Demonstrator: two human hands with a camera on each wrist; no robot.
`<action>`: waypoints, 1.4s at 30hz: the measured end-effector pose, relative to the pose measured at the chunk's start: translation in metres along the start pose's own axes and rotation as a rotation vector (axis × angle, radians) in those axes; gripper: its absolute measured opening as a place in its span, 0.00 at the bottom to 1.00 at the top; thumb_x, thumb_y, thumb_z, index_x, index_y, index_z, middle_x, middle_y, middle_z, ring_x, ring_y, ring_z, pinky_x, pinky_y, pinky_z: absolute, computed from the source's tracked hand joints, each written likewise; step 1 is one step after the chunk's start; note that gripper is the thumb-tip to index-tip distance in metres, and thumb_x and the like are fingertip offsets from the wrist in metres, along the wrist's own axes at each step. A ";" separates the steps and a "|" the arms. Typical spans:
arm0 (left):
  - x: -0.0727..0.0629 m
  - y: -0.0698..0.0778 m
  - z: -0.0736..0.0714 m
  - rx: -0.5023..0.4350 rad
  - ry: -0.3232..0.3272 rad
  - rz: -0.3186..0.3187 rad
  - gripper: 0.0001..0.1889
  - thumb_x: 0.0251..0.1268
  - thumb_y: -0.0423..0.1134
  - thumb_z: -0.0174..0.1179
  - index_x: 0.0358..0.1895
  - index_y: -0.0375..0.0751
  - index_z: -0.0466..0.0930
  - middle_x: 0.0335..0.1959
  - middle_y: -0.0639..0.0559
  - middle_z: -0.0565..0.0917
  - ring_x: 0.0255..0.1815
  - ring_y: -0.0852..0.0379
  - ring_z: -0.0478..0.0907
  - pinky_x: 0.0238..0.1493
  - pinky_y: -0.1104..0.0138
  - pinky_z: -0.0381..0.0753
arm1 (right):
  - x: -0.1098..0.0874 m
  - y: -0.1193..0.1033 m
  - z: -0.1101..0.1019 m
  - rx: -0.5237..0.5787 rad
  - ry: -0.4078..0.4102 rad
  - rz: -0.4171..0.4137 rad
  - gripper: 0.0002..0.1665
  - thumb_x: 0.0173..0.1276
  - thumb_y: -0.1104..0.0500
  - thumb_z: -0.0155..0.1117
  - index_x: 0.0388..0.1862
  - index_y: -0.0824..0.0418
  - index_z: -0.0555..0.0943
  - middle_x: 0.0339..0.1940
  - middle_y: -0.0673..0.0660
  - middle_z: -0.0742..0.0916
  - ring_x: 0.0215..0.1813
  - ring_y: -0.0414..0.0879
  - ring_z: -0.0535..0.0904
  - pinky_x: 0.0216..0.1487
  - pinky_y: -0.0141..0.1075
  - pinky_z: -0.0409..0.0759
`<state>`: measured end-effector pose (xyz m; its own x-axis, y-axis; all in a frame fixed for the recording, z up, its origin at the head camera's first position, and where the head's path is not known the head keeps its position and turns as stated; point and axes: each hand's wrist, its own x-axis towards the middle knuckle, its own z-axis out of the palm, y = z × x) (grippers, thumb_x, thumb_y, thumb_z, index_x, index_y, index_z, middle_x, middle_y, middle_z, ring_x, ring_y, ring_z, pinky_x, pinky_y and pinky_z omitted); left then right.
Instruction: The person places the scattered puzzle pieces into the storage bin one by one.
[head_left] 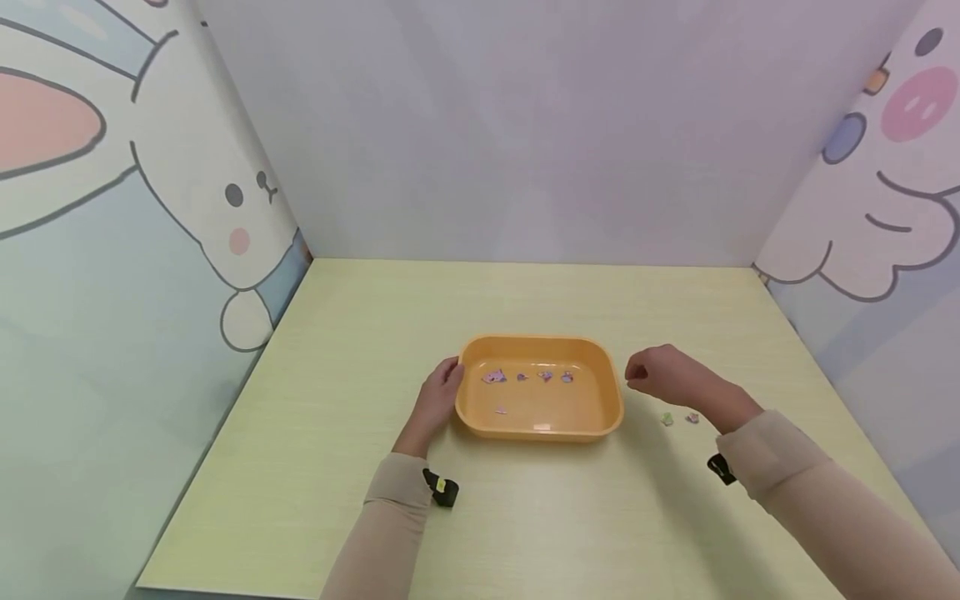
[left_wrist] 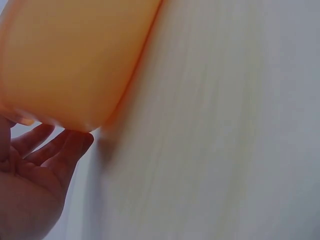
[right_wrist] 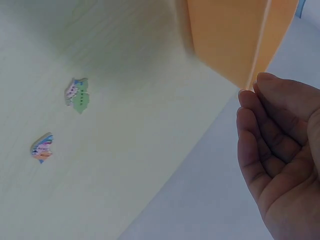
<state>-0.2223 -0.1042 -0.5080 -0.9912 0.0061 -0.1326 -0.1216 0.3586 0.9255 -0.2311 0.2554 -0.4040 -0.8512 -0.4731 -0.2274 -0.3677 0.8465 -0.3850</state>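
An orange-yellow plastic tray (head_left: 536,427) with rounded corners stands in mid-table in the head view. My left hand (head_left: 437,398) holds its left end, thumb at the rim; the left wrist view shows those fingertips (left_wrist: 86,142) against its outer wall. Just right of the tray is my right hand (head_left: 671,375), raised over the table. In the right wrist view its fingers are loosely bent, thumb and index tips close together near the tray's edge, with nothing visible between them. Several small map-like puzzle pieces (head_left: 494,377) lie inside the tray, mostly in a row.
Right of the tray, a green and purple puzzle piece (right_wrist: 78,95) and a multicoloured one (right_wrist: 42,148) lie apart on the pale yellow-green table (head_left: 360,317). Cartoon-printed walls (head_left: 97,333) stand at left and right, a plain pale wall (head_left: 510,150) at the back.
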 end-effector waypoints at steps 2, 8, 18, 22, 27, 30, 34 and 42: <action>0.000 0.001 0.000 -0.002 0.000 -0.003 0.25 0.79 0.51 0.44 0.69 0.39 0.68 0.63 0.42 0.75 0.62 0.46 0.71 0.64 0.53 0.68 | -0.003 0.004 0.002 0.011 0.001 0.013 0.04 0.66 0.65 0.65 0.36 0.66 0.84 0.30 0.50 0.83 0.32 0.44 0.77 0.36 0.42 0.80; -0.001 0.002 0.000 -0.008 0.001 -0.015 0.25 0.78 0.51 0.44 0.69 0.40 0.69 0.63 0.43 0.75 0.62 0.47 0.71 0.64 0.53 0.68 | -0.011 0.015 0.010 0.025 -0.002 0.040 0.05 0.66 0.65 0.65 0.38 0.67 0.84 0.32 0.51 0.84 0.34 0.46 0.78 0.38 0.44 0.81; 0.000 0.000 0.001 -0.012 -0.005 -0.014 0.25 0.79 0.50 0.44 0.69 0.40 0.68 0.64 0.43 0.74 0.63 0.47 0.71 0.63 0.53 0.68 | -0.021 0.036 0.025 -0.001 0.006 0.062 0.05 0.63 0.68 0.66 0.37 0.69 0.83 0.32 0.53 0.84 0.34 0.47 0.78 0.38 0.46 0.80; 0.000 -0.001 0.001 -0.010 -0.001 -0.005 0.24 0.79 0.50 0.44 0.68 0.39 0.69 0.63 0.43 0.75 0.62 0.47 0.72 0.63 0.53 0.69 | -0.024 0.042 0.029 -0.006 -0.002 0.084 0.04 0.63 0.68 0.66 0.36 0.69 0.83 0.31 0.54 0.84 0.34 0.48 0.77 0.37 0.46 0.80; 0.000 -0.002 0.001 -0.002 0.001 -0.001 0.25 0.79 0.51 0.43 0.68 0.39 0.68 0.63 0.43 0.74 0.63 0.46 0.71 0.63 0.53 0.69 | -0.027 0.049 0.033 -0.001 -0.009 0.098 0.04 0.63 0.69 0.66 0.36 0.69 0.83 0.31 0.54 0.83 0.34 0.48 0.77 0.38 0.46 0.80; 0.000 -0.002 0.001 -0.005 0.002 -0.005 0.25 0.78 0.51 0.43 0.69 0.39 0.68 0.64 0.43 0.74 0.63 0.46 0.71 0.64 0.52 0.68 | -0.029 0.053 0.036 0.000 -0.025 0.105 0.06 0.62 0.69 0.67 0.38 0.70 0.82 0.33 0.55 0.84 0.36 0.50 0.78 0.40 0.47 0.81; -0.001 -0.001 0.001 -0.008 0.004 -0.008 0.25 0.78 0.51 0.43 0.69 0.40 0.68 0.63 0.43 0.74 0.63 0.46 0.71 0.63 0.52 0.68 | -0.032 0.059 0.043 -0.024 -0.040 0.107 0.10 0.61 0.67 0.70 0.40 0.71 0.82 0.34 0.56 0.84 0.38 0.52 0.79 0.42 0.49 0.80; -0.002 -0.001 0.001 -0.014 0.003 -0.012 0.24 0.79 0.49 0.44 0.68 0.39 0.69 0.63 0.43 0.75 0.63 0.47 0.71 0.63 0.53 0.68 | -0.041 0.067 0.054 -0.027 -0.010 0.073 0.11 0.62 0.68 0.66 0.41 0.74 0.81 0.38 0.62 0.83 0.45 0.62 0.79 0.47 0.55 0.77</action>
<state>-0.2204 -0.1035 -0.5093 -0.9898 -0.0011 -0.1422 -0.1338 0.3453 0.9289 -0.2009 0.3184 -0.4693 -0.8722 -0.4121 -0.2635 -0.3146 0.8851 -0.3430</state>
